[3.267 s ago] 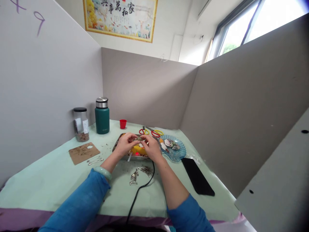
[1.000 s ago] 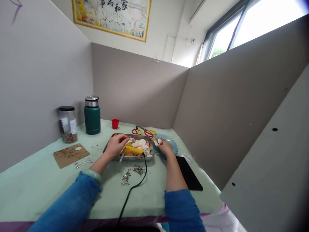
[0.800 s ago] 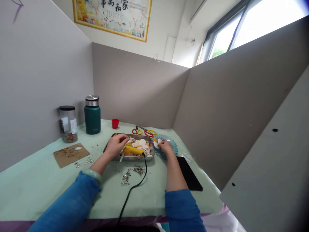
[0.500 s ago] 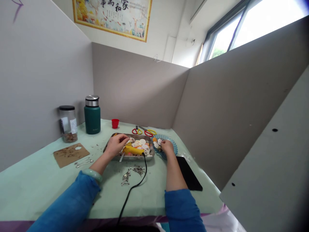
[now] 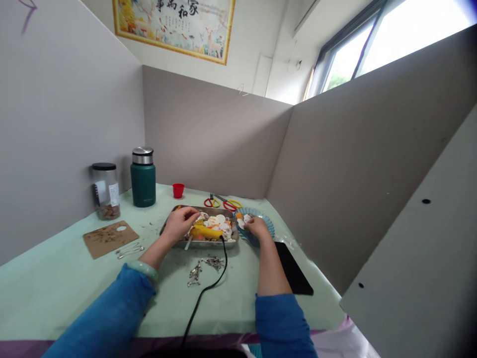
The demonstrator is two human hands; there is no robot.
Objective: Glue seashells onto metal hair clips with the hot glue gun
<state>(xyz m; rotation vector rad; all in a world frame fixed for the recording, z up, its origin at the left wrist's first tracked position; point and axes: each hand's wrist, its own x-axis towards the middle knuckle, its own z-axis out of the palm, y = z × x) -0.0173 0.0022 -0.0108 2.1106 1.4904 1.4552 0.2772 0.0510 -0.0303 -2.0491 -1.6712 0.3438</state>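
Note:
Over the left end of a metal tray (image 5: 208, 244) is my left hand (image 5: 181, 223), its fingers bent and pinched together; whatever is between them I cannot make out. White and coloured flat pieces (image 5: 219, 221) fill the tray. On top of them lies a yellow glue gun (image 5: 206, 232) with a black cord (image 5: 208, 287). My right hand (image 5: 258, 228) reaches into a blue scalloped plate (image 5: 269, 219) beside the tray. Its fingertips close together at small white and orange pieces (image 5: 241, 219), and what they grip is too small to name.
Small metal pins (image 5: 194, 273) lie before the tray. Scissors (image 5: 231, 204) and a red cup (image 5: 178, 191) stand behind. Leftward are a green flask (image 5: 143, 184), a jar (image 5: 106, 191) and brown cardboard (image 5: 111, 238). A black mat (image 5: 292, 271) lies right. Grey partitions (image 5: 212, 134) surround the table.
My right hand has shifted very slightly over the plate, its fingers moving a little toward the near-left pieces. My left hand stays almost still over the tray.

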